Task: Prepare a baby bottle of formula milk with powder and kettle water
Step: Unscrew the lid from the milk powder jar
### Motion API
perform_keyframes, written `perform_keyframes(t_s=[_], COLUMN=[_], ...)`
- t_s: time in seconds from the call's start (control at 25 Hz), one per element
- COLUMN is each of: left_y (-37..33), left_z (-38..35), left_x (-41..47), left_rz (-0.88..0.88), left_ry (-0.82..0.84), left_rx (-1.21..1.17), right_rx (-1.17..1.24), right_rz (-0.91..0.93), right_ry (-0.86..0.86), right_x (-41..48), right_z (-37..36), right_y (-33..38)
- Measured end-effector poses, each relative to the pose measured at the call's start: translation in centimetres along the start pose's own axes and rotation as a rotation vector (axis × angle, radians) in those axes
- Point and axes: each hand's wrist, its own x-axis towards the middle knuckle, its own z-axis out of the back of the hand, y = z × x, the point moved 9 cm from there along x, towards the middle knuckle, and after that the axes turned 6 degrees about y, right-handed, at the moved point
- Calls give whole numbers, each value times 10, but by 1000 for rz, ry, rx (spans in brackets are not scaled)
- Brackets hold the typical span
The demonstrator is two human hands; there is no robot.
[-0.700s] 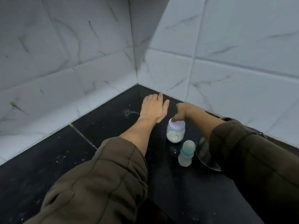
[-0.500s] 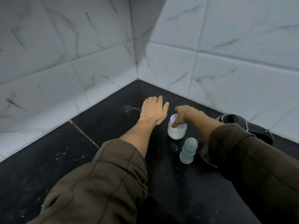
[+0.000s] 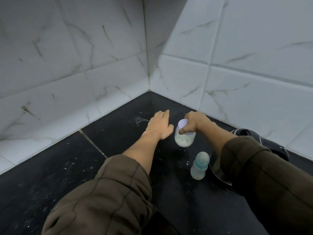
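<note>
Head view, down into a tiled corner over a black bench (image 3: 118,133). Grips the powder jar (image 3: 184,140) from above with the right hand (image 3: 194,122), fingers (image 3: 182,131) curled over the white lid (image 3: 182,123) and pinching its edge. Holds the jar leaning, lid end tipped toward the far left, pale powder low in the rounded base; cannot tell whether that base touches the bench. Lays the left hand (image 3: 160,124) flat, palm down, fingers straight and released, holding nothing, just left of the jar, thumb close to its wall but seemingly apart. Places the baby bottle (image 3: 199,165) upright, long axis vertical, teal cap on, nearer the camera than the jar, just beside the right forearm and well apart from the left hand. Makes the right arm the nearer one to the bottle, yet ties it up with the jar. Probably calls next for twisting the lid off, with the left hand closing on the clear body to steady it. Offers open bench to the left and toward the camera. Crowds the right side with a shiny round vessel (image 3: 218,170) just beside the bottle and a dark object (image 3: 257,139) against the wall (image 3: 254,99), neither identifiable. Risks clipping the bottle with the right sleeve (image 3: 254,167) on any pull-back.
</note>
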Motion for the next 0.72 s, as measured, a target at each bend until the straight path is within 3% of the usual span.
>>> perform_keyframes(t_s=[0.16, 0.4, 0.72], left_y=[6, 28, 57], left_z=[16, 52, 77], left_x=[-17, -56, -106], left_rz=[67, 130, 210], left_ry=[51, -106, -285], left_rx=[-147, -450, -477], right_rx=[68, 135, 25], right_rz=[47, 151, 343], right_ry=[-91, -131, -158], right_x=[-23, -63, -97], right_z=[43, 79, 86], right_y=[32, 95, 148])
